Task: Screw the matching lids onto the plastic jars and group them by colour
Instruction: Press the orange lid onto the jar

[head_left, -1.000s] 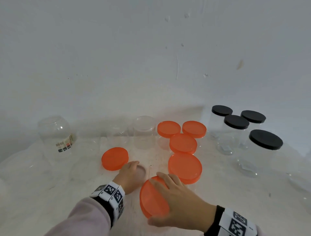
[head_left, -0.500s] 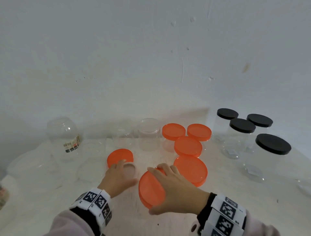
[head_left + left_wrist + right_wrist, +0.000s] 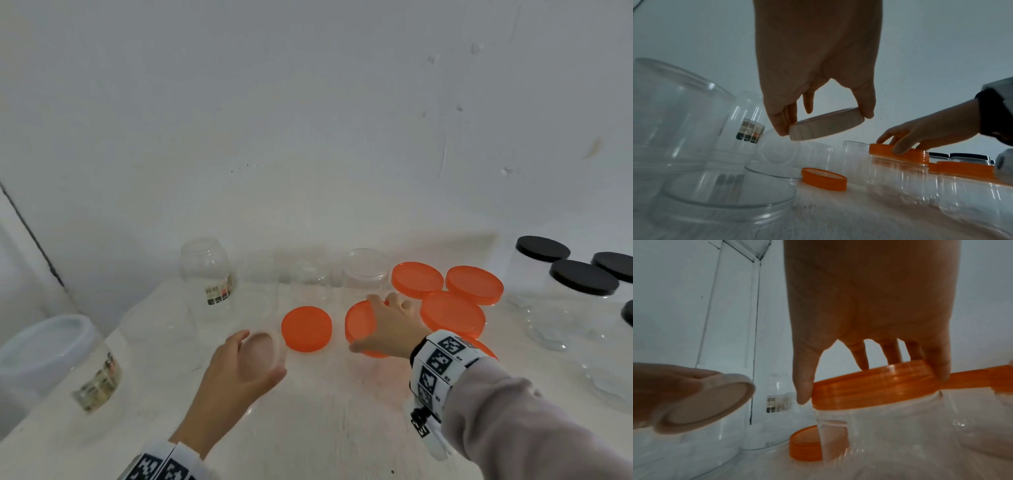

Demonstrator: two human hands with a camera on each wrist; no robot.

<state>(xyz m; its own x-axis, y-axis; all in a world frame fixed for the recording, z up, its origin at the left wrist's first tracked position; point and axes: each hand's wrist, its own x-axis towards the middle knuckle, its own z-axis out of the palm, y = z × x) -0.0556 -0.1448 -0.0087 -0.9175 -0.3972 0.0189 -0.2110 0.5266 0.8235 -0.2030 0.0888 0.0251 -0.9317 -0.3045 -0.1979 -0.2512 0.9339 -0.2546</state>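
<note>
- The left hand (image 3: pixel 813 65) has its fingers (image 3: pixel 780 123) and thumb curled down round the rim of a pale translucent lid (image 3: pixel 826 124), pinching it clear of the counter (image 3: pixel 325 411); in the left wrist view the lid tilts, its right edge higher.
- The right hand (image 3: pixel 390 325) has its fingers (image 3: pixel 861 360) spread and curled over the edge of an orange lid (image 3: pixel 873 382) that sits on a clear jar (image 3: pixel 890 426), thumb on the near rim; a turning grasp, as I judge it.
- Which open jar the pale lid fits decides the coming move. The candidates stand up-frame and to the left of the left hand in the head view: a labelled jar (image 3: pixel 209 274), and a wide-mouthed open jar (image 3: pixel 364 274) at centre. The left hand is nearer these.
- A loose orange lid (image 3: pixel 306 329) lies flat on the counter between the two hands, beside the left fingertips.
- Further orange-lidded jars (image 3: pixel 452 313) cluster just right of the right hand; black-lidded jars (image 3: pixel 582 281) stand at the right edge of the frame, apart from the orange group.
- Both forearms reach forward from the lower frame, palms down.
</note>
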